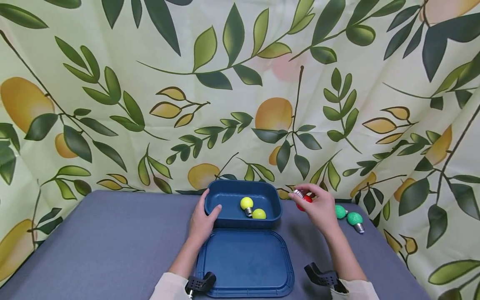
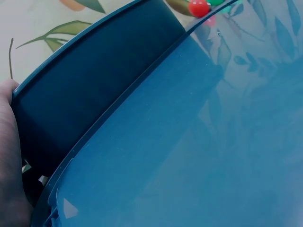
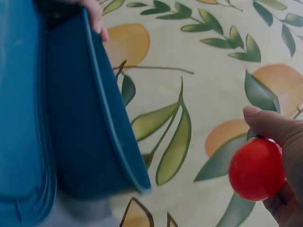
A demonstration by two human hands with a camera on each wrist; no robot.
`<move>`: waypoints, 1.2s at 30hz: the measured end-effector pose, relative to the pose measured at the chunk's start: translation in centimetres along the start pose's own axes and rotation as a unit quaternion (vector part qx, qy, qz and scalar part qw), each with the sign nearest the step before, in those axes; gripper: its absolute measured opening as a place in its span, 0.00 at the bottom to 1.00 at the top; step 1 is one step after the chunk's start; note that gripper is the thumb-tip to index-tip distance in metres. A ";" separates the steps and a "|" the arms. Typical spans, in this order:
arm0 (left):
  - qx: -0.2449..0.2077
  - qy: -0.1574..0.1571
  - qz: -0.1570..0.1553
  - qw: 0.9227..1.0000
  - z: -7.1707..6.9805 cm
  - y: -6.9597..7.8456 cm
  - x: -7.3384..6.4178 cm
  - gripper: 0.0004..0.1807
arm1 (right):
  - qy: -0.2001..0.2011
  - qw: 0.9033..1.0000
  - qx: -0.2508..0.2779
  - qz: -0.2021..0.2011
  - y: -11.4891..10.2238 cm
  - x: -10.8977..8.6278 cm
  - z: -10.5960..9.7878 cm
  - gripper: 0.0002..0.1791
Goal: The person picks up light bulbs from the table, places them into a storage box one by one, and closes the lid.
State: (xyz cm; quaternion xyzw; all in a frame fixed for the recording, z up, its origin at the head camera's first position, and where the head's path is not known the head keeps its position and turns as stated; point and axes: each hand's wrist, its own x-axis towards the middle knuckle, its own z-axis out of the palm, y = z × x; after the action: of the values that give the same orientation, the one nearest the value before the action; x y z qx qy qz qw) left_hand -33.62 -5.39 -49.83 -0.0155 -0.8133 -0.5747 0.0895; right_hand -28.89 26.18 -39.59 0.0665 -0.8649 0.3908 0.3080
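My right hand (image 1: 320,206) is raised to the right of a blue box and pinches a red light bulb (image 3: 255,170) with its silver screw base toward the box. My left hand (image 1: 202,221) holds the left end of the blue box (image 1: 228,200), its thumb at the near rim. Inside the box are a yellow bulb (image 1: 246,203) with its base showing and a second yellow bulb (image 1: 259,214), partly hidden by the near wall. At the top of the left wrist view is a red round bulb (image 2: 199,8); I cannot tell whether it is the held one.
A blue lid (image 1: 245,262) lies flat on the grey table (image 1: 131,246) in front of the box. Two green bulbs, one (image 1: 341,211) partly behind my right hand and another (image 1: 354,218), lie at the right. A leaf-patterned cloth (image 1: 232,100) hangs behind the table.
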 end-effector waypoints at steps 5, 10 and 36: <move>0.006 0.004 -0.001 1.000 0.1 0.0 -0.1 0.38 | 0.006 1.000 0.017 -0.019 -0.7 0.7 1.5 0.15; 0.009 0.005 -0.003 1.000 0.2 0.0 -0.2 0.38 | 0.012 0.998 0.053 -0.004 -1.9 1.2 2.7 0.15; 0.006 0.007 0.008 1.000 0.1 -0.3 0.0 0.38 | -0.021 0.997 0.044 0.051 1.2 0.7 8.2 0.13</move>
State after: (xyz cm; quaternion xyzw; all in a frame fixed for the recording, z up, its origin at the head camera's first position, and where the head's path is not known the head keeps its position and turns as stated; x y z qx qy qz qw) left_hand -33.66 -5.39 -50.13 -0.0178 -0.8162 -0.5688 0.0996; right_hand -33.78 21.21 -44.04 0.0440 -0.8552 0.4426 0.2662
